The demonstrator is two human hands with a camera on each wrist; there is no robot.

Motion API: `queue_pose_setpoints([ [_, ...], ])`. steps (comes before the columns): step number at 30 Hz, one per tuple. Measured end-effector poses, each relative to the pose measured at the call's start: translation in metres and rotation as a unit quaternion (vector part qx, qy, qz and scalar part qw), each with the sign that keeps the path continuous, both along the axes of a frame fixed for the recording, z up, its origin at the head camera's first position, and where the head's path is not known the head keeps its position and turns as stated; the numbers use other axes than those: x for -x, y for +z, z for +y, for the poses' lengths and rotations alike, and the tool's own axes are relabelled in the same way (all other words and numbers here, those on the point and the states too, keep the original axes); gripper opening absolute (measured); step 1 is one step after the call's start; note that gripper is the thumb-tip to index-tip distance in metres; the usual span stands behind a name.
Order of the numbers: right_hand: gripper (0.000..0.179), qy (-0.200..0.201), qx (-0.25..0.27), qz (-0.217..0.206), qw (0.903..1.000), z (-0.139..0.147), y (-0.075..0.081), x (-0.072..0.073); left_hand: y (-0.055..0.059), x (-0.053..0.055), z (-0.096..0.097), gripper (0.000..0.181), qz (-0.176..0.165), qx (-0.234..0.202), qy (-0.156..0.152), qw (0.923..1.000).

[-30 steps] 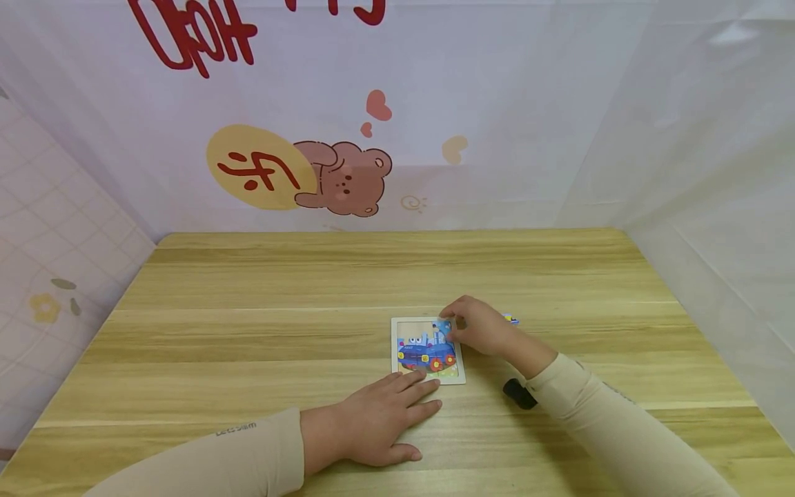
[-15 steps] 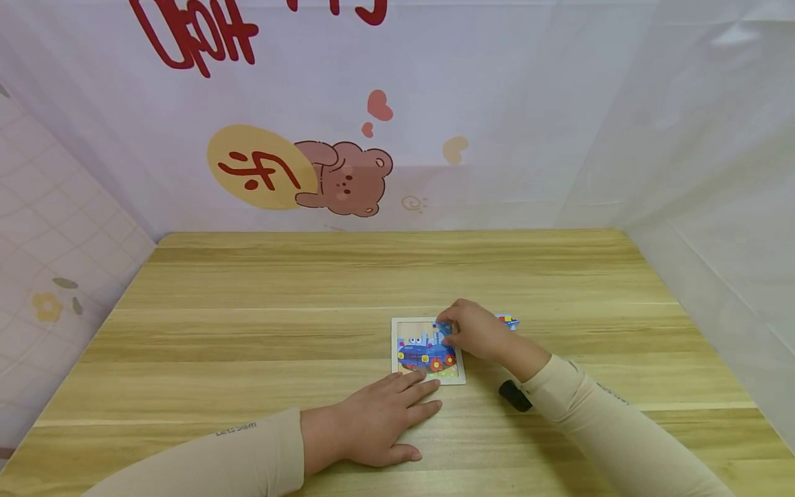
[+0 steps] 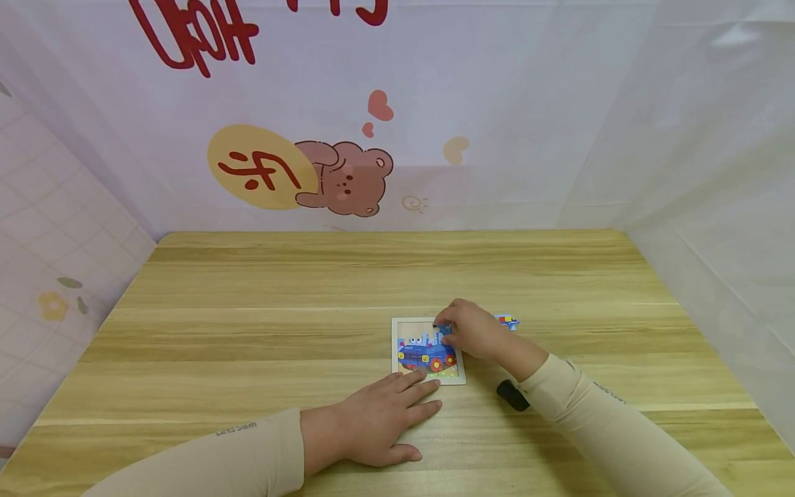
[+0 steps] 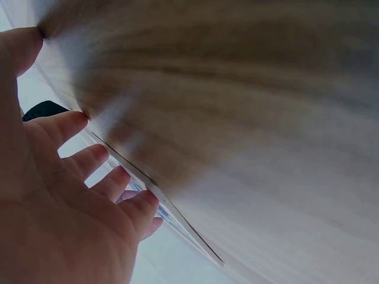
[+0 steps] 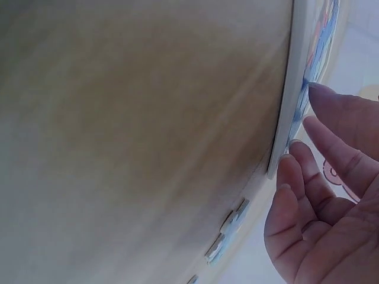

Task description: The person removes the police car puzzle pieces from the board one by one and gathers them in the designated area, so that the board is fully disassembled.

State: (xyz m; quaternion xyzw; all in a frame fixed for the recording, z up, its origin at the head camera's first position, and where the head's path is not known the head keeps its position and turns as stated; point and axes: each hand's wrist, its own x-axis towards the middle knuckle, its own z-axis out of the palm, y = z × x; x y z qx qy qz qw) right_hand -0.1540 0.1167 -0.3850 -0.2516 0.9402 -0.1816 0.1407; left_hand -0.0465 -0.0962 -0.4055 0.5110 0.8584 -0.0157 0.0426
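A jigsaw puzzle in a white frame (image 3: 394, 348) lies on the table, its picture a blue vehicle with eyes and red wheels. Bare wood-coloured backing (image 3: 410, 329) shows at its upper left. My left hand (image 3: 381, 422) lies palm down with spread, straight fingers, and its fingertips rest on the frame's lower edge. At the upper right corner my right hand (image 3: 473, 331) pinches a blue puzzle piece (image 3: 444, 330) between thumb and forefinger, down at the picture. The fingers partly cover this piece, so its exact fit is hidden.
Loose puzzle pieces (image 3: 509, 321) lie right of the frame, partly behind the right hand; the right wrist view shows them flat on the table (image 5: 118, 148). A black object (image 3: 512, 395) is beneath the right wrist. A printed cloth (image 3: 515, 138) hangs behind the table.
My right hand has shifted slightly left and down with the blue piece, which now sits lower at the corner. More of the loose pieces shows. The left hand has stayed still.
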Motion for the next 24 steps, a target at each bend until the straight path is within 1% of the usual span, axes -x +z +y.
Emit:
queue_pose_setpoints([
  [5,0.013,0.007,0.008,-0.005,0.9999,0.0001,-0.0005,-0.0005,-0.0004,-0.0005,-0.0003,0.065,0.004,-0.003,0.000,1.0000],
  [16,0.013,0.019,0.018,-0.002,0.9997,0.0003,0.0008,-0.0017,-0.0016,-0.0005,-0.0005,0.065,0.006,-0.003,-0.001,1.0000],
  [24,0.011,0.012,0.026,0.004,0.9996,0.0000,-0.0001,-0.0020,0.0018,-0.0004,0.0005,0.066,-0.008,0.008,0.001,0.9999],
])
